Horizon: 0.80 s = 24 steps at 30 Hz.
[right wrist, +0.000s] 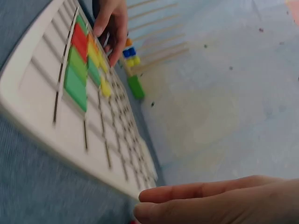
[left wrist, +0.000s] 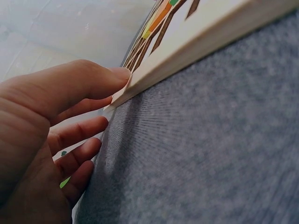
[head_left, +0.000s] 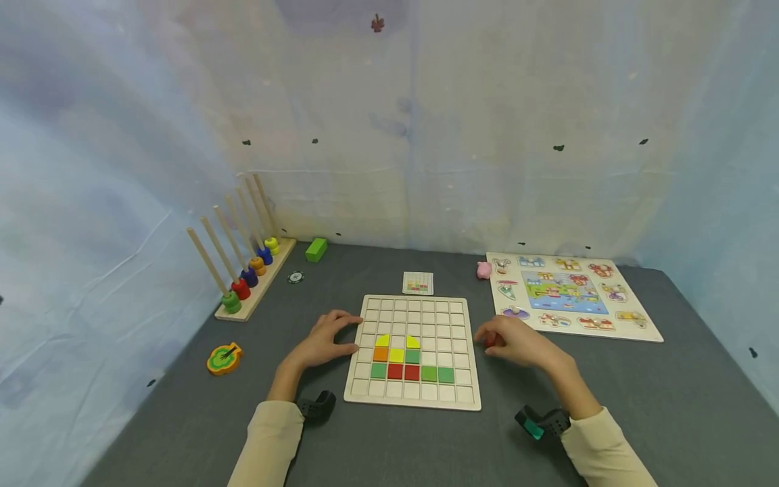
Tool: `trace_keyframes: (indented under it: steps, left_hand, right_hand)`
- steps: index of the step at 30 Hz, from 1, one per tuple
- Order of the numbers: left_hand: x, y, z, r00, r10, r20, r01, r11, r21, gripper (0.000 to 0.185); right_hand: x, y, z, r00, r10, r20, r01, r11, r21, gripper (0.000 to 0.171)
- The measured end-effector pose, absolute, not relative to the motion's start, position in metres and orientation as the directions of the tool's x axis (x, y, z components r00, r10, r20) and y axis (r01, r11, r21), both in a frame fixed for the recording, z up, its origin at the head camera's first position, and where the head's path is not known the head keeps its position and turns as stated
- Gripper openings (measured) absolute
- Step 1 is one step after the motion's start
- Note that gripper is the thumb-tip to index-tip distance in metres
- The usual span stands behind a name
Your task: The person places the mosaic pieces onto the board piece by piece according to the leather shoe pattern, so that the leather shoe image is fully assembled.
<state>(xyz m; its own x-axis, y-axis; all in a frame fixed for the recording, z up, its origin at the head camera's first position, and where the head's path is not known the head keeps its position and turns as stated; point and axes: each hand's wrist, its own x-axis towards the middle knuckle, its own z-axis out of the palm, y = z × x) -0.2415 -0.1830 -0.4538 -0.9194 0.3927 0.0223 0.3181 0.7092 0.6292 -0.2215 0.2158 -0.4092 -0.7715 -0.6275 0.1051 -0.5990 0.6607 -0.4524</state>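
A pale wooden grid board [head_left: 414, 396] lies flat on the grey table in front of me. Green, red, orange and yellow tiles [head_left: 404, 370] fill part of its lower middle. My left hand [head_left: 356, 335] rests at the board's left edge, fingers fairly straight and the thumb [left wrist: 93, 81] pressing the board's side [left wrist: 196, 44]. My right hand [head_left: 487, 338] lies just right of the board, apart from it. Its fingers [right wrist: 196, 191] curl over a small red piece [head_left: 489, 342] that is mostly hidden. The right wrist view shows the board [right wrist: 42, 116] and its tiles [right wrist: 77, 81].
A peg rack with coloured rings [head_left: 243, 274] stands at the back left, beside a green block [head_left: 316, 249] and a round token [head_left: 295, 276]. A pattern card [head_left: 418, 283] lies behind the board. At right are a pink pig [head_left: 483, 270] and a picture puzzle [head_left: 639, 331]. A fruit-shaped piece [head_left: 224, 358] lies at left.
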Motion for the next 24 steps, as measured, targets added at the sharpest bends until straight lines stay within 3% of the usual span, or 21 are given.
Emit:
trace_keyframes:
  steps: [24]
  left_hand:
    - [-0.24, -0.183, -0.453, -0.923, 0.384, 0.011, 0.303, 0.711, 0.634, 0.055]
  right_hand:
    - [-0.232, 0.232, -0.427, -0.848, -0.517, 0.113, -0.511, 0.744, -0.43, 0.024]
